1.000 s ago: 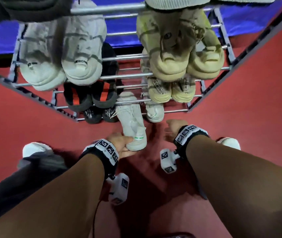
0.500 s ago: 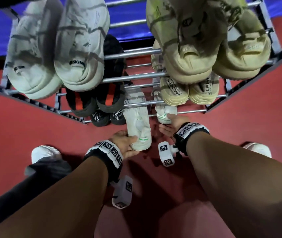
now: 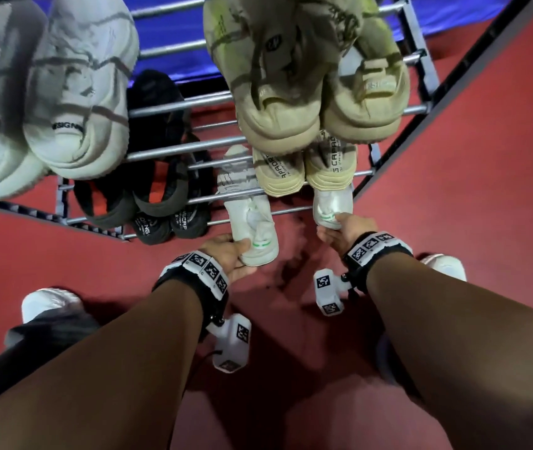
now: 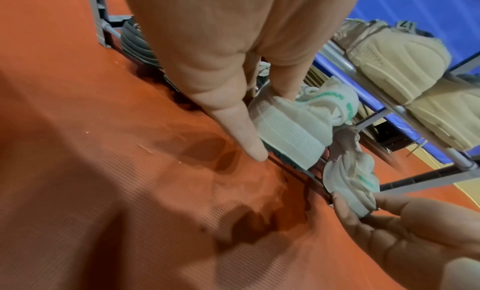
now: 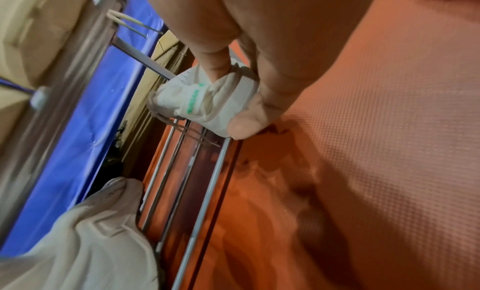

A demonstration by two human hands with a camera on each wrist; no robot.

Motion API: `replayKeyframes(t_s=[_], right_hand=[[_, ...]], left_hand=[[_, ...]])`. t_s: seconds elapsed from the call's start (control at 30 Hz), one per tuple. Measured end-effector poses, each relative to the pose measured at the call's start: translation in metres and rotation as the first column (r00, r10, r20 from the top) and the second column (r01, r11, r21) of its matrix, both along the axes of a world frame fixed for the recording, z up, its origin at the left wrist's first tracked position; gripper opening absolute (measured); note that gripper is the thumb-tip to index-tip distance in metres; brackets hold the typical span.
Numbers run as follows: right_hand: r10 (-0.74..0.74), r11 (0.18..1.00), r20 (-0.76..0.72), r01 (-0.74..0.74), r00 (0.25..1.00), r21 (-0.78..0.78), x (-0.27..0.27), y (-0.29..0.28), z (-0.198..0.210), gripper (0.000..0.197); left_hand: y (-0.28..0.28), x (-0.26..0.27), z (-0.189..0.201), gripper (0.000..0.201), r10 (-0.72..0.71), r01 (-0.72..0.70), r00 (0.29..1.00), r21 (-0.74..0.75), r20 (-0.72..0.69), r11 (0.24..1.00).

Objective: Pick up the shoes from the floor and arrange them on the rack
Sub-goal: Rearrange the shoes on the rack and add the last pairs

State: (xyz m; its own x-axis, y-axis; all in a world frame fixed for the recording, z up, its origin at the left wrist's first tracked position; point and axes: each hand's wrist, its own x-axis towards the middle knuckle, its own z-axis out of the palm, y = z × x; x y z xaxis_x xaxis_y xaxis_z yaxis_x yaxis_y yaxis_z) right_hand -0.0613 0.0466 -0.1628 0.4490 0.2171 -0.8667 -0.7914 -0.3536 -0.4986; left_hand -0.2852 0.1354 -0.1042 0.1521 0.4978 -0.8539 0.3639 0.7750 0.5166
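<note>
Resting toe-first on the lowest bars of the rack [image 3: 174,144]: a pair of white knit sneakers with green trim, heels overhanging the red floor [image 3: 453,157]. Left sneaker [image 3: 252,222] gripped at the heel by the left hand [image 3: 226,254]; right sneaker [image 3: 333,209] pinched at the heel by the right hand [image 3: 343,232]. Handling, judged: light, soft, collapsible upper; firm ribbed sole. Best hold: heel counter and sole edge. Neighbours: beige sneakers [image 3: 307,170] directly above, black shoes [image 3: 174,222] beside.

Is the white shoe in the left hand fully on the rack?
No. The white shoe has its heel off the bottom rail, in the left hand.
</note>
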Motion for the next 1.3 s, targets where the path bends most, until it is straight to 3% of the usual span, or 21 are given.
replayKeyframes(t_s=[0.3,0.57,0.7,0.77,0.83,0.93,1.03,1.13,1.27,1.3], right_hand=[[0.135,0.989,-0.010,-0.135,0.991,-0.062,0.006,0.017,-0.004,0.016],[0.037,0.999,-0.014,-0.037,0.999,0.013,0.010,0.017,-0.007,0.009],[-0.007,1.000,-0.104,0.008,0.995,0.004,-0.002,0.006,-0.003,0.033],[0.122,0.993,-0.221,-0.119,0.968,0.027,-0.021,-0.005,0.007,0.032],[0.300,0.952,-0.327,-0.263,0.896,0.154,-0.042,-0.017,0.019,0.040],[0.499,0.859,-0.271,-0.429,0.823,0.277,-0.061,-0.020,0.028,0.044],[0.388,0.902,-0.154,-0.340,0.909,0.265,-0.062,-0.005,0.022,0.024],[0.276,0.936,-0.148,-0.231,0.950,0.265,-0.056,0.013,0.014,0.014],[0.246,0.960,-0.196,-0.211,0.949,0.184,-0.052,0.014,0.008,0.027],[0.246,0.961,-0.213,-0.210,0.946,0.179,-0.051,0.011,0.007,0.033]], left_hand=[[0.001,0.007,-0.002,0.034,-0.005,0.004,1.000,0.008,0.019,1.000],[0.004,0.007,-0.009,0.034,-0.010,0.010,0.999,0.014,0.034,1.000],[0.004,0.016,-0.008,0.035,-0.010,0.010,0.999,0.004,0.042,1.000],[0.004,0.022,-0.008,0.032,-0.008,0.008,0.998,-0.002,0.060,1.000],[0.004,0.030,-0.010,0.031,0.006,-0.005,0.997,-0.009,0.077,1.000],[0.009,0.042,-0.015,0.031,-0.009,0.009,0.996,-0.002,0.087,1.000],[0.014,0.051,-0.024,0.037,0.029,-0.032,0.997,0.043,0.078,0.999],[0.017,0.057,-0.026,0.032,0.074,-0.076,0.996,0.030,0.054,0.997],[0.017,0.055,-0.028,0.030,0.073,-0.073,0.997,-0.095,0.003,0.993],[0.015,0.055,-0.028,0.037,0.085,-0.085,0.996,-0.124,-0.005,0.989]])
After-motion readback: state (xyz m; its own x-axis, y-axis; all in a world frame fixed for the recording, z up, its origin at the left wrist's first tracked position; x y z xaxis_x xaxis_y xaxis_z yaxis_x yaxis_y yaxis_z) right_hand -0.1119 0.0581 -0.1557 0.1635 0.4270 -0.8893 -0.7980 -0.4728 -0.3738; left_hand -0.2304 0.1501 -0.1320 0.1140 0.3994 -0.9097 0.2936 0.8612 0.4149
